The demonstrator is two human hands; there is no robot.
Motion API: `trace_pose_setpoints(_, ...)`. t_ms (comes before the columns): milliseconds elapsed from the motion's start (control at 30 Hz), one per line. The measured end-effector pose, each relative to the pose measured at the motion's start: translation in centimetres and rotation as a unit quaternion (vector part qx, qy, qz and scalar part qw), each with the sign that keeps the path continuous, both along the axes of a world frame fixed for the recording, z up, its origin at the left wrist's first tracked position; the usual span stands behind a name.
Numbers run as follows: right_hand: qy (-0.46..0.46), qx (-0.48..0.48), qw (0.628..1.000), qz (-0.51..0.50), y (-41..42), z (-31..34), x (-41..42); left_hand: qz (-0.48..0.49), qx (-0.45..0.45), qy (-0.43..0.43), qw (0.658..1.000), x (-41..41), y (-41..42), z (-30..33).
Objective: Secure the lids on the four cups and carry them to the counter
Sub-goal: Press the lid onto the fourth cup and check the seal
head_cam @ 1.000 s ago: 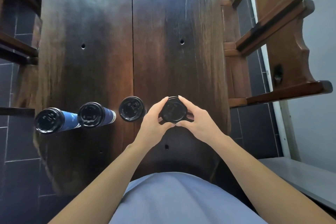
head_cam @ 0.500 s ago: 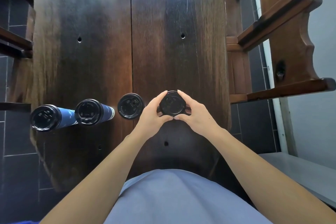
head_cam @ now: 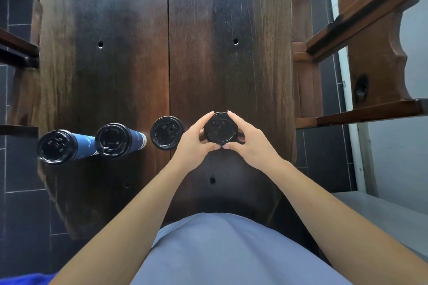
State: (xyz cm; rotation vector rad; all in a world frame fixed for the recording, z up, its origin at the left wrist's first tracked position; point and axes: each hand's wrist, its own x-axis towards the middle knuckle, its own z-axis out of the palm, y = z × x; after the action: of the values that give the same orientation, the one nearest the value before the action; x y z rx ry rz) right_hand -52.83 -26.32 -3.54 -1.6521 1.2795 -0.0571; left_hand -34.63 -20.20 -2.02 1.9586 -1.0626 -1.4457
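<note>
On worktop (head_cam: pixel 220 30) | left hand (head_cam: pixel 194 139), right hand (head_cam: pixel 250 143) pinch fourth cup's lid (head_cam: pixel 220 127) | uneven pressing could tip cup

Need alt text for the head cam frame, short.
Both hands, left hand and right hand, grip the black lid of the rightmost cup. Three more lidded cups stand in a row to its left on a dark wooden table.
</note>
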Motion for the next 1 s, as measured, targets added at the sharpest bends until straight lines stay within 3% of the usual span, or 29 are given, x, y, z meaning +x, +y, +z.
trace_pose_setpoints(433,0.013,-0.019,1.0,0.014,0.1,1.0,0.3,-0.034,0.016,-0.042,0.998,-0.4,-0.3,1.3)
trace_pose_setpoints(1000,0.016,-0.082,0.995,-0.046,4.6,4.2,-1.1,0.017,-0.062,-0.14,0.988,-1.0,5.5,3.6)
